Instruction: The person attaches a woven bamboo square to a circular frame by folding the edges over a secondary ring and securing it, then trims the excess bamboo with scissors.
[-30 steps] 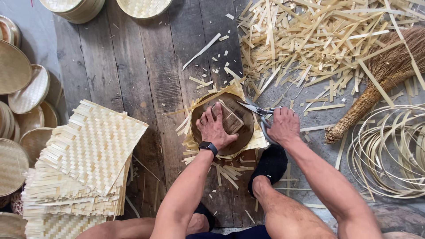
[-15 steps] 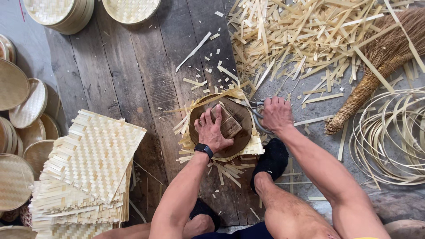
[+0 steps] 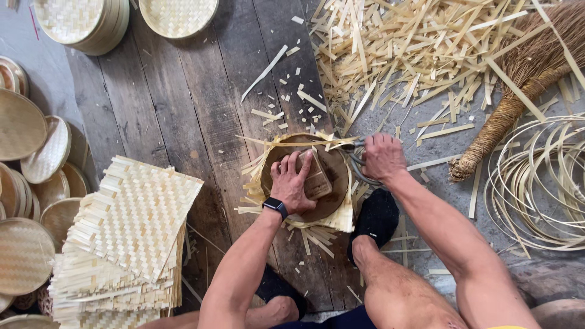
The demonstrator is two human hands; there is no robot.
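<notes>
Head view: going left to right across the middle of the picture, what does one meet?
Round woven trays → stack of square woven mats → left hand pressing a round wooden mould → right hand with shears → broom → coiled bamboo strips.

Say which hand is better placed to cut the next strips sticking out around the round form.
Probably the right hand: it already grips the metal shears at the round brown wooden form's edge. The left hand presses the form down, fully occupied.
</notes>
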